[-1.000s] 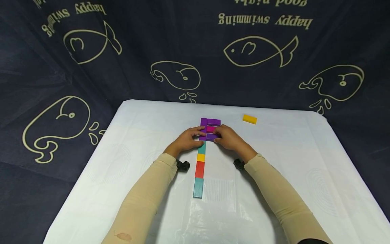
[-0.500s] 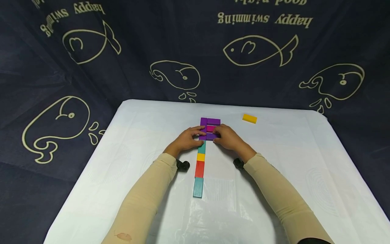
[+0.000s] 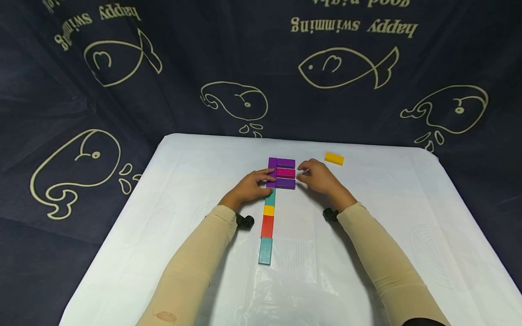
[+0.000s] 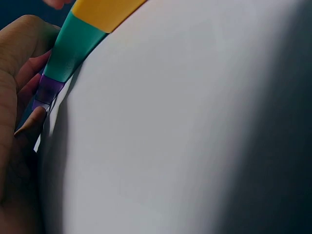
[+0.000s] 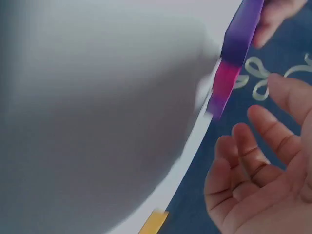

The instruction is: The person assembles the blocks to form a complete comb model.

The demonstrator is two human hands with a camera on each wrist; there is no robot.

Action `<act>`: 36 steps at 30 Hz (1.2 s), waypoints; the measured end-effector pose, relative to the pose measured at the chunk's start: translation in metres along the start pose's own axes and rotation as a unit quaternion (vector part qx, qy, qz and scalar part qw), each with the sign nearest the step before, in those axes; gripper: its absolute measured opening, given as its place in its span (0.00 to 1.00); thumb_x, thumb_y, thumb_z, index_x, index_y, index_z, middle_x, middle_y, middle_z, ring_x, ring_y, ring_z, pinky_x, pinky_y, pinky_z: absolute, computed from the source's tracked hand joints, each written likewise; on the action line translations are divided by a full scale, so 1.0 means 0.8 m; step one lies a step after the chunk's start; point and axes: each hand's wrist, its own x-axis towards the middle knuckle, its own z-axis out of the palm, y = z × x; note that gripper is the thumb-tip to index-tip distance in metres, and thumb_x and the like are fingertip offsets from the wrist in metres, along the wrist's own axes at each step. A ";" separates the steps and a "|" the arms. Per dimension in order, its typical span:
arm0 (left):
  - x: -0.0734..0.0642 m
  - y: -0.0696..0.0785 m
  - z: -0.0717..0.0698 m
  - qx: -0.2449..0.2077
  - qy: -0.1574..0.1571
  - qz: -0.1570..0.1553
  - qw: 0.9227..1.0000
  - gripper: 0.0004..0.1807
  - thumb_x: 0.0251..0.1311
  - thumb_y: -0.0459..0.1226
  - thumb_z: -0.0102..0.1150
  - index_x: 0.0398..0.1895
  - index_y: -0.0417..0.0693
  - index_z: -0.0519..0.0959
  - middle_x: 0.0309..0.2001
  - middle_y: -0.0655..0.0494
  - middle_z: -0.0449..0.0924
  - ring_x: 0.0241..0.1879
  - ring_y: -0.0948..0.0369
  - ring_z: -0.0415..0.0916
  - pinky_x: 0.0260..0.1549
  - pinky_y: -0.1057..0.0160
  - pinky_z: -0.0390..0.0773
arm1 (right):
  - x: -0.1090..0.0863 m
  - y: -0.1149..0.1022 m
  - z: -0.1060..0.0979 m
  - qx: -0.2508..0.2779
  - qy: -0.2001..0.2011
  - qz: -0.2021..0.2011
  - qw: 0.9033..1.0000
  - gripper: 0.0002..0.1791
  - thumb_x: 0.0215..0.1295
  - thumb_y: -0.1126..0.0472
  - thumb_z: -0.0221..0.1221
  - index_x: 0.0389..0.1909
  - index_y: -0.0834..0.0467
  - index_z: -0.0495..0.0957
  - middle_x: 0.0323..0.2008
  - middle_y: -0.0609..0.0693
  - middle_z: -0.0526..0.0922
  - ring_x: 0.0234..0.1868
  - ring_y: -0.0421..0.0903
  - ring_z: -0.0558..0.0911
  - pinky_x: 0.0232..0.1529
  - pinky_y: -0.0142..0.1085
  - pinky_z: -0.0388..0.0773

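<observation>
My left hand rests its fingers on the long purple block, its thumb at the green-teal block just below. Three blocks lie side by side against the long block's right side: a purple block, a pink block and a darker purple block. Just right of their ends, my right hand holds nothing, with thumb and fingers apart. The right wrist view shows the gap between this hand and the pink block. Fingers partly hide the long block.
Below the green-teal block, a yellow block, a red block and a blue-teal block continue the line toward me. A loose yellow block lies beyond my right hand. The white table ends at a dark printed cloth.
My right hand has let go of the blocks at the right side and moved a little to the right. The pink and darker purple blocks now show fully. My left hand stays put.
</observation>
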 end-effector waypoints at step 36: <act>-0.003 0.002 -0.002 -0.002 -0.005 -0.022 1.000 0.22 0.60 0.39 0.67 0.59 0.50 0.82 0.73 0.62 0.63 0.74 0.57 0.54 0.71 0.55 0.55 | 0.021 0.119 -0.075 -0.032 0.006 0.139 0.990 0.27 0.71 0.61 0.57 0.65 0.71 0.67 0.57 0.70 0.68 0.56 0.63 0.71 0.61 0.57 0.68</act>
